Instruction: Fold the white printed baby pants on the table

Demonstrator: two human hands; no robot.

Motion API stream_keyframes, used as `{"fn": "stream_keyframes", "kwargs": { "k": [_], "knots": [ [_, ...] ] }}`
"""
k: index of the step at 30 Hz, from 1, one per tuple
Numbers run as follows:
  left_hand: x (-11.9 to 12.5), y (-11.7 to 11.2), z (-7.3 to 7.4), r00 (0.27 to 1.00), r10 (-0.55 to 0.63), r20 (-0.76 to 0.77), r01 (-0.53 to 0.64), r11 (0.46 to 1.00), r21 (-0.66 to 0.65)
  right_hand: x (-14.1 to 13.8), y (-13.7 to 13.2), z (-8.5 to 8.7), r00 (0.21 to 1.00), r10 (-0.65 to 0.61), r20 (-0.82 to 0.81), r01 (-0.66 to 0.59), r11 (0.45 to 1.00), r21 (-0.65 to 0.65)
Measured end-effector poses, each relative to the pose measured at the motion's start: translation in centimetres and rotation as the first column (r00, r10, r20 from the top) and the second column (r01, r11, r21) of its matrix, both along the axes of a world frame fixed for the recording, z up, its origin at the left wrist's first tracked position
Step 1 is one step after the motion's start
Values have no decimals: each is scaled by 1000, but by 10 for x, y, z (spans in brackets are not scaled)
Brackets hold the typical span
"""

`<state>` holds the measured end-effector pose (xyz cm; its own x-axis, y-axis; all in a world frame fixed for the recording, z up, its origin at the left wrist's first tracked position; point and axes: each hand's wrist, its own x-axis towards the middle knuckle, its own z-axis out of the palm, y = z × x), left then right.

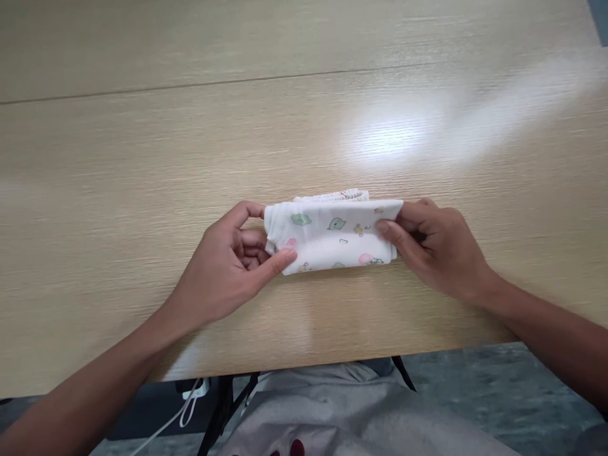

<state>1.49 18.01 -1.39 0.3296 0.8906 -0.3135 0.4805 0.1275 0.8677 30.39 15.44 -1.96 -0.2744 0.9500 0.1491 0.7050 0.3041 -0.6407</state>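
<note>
Item: folded wht cloth [332, 234], grn/pink/ylw prints, nr worktop [190, 158] front edge; resting or lifted, can't tell | L hand [223, 266]: grip pinching L end, thumb on top | R hand [441, 247]: grip pinching R end, likewise | gathered strip [354, 194] visible, far side

Pale wood grain spans a broad table [142, 158], crossed toward its far side by a thin dark seam [266, 79], with bright glare [389, 136] to the right. Between seam and front edge [332, 361], a folded white cloth [323, 231] with green, pink and yellow prints sits lengthwise, roughly parallel to that edge.
</note>
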Motion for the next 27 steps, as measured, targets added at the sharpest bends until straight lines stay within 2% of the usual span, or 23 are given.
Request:
{"fn": "stream_keyframes", "kwargs": {
  "k": [3, 7, 9, 11, 13, 15, 16, 18, 21, 22, 23, 24, 25, 26, 27],
  "knots": [
    [4, -3, -2, 998, 23, 59, -21, 999, -34, -2, 0, -2, 999, -37, -21, 37, 999, 1],
    [9, -6, -3, 996, 59, 64, -63, 996, 56, -4, 1, -5, 990, -94, -102, 88, 994, -57],
    [11, -8, -4, 997, 60, 40, -64, 994, 90, -5, 0, -4, 982, -129, -140, 139, 988, 64],
    [12, -9, -4, 998, 52, 22, -54, 994, 99, -6, -4, -1, 983, -116, -140, 153, 941, 300],
    [12, -9, -3, 999, 38, 21, -40, 995, 95, -8, -9, 5, 999, 20, -43, 5, 857, 516],
    [13, -8, -3, 999, 19, 35, -22, 996, 85, -12, -15, 9, 962, 239, 133, -271, 770, 578],
    [14, -7, -2, 999, 11, 43, -15, 997, 76, -14, -18, 10, 916, 340, 212, -399, 730, 556],
    [14, -6, -2, 998, -1, 56, -2, 998, 57, -19, -21, 8, 827, 470, 308, -562, 673, 482],
    [13, -5, -2, 999, -38, 25, 37, 997, 65, -23, -22, -1, 749, 540, 383, -657, 679, 327],
    [11, -5, -3, 998, -57, -14, 58, 993, 107, -23, -21, -4, 730, 559, 394, -673, 689, 269],
    [9, -5, -4, 996, -57, -72, 70, 977, 203, -22, -20, -7, 711, 581, 396, -688, 692, 219],
    [6, -6, -5, 989, -29, -145, 79, 933, 352, -21, -20, -8, 693, 604, 395, -702, 691, 175],
    [4, -7, -5, 977, 1, -212, 114, 840, 530, -19, -19, -9, 677, 624, 390, -714, 685, 144],
    [1, -9, -6, 963, 7, -269, 189, 696, 693, -18, -19, -9, 664, 640, 386, -724, 679, 119],
    [0, -11, -7, 946, -27, -323, 290, 515, 807, -16, -19, -9, 655, 651, 383, -730, 676, 101]
  ]
}}
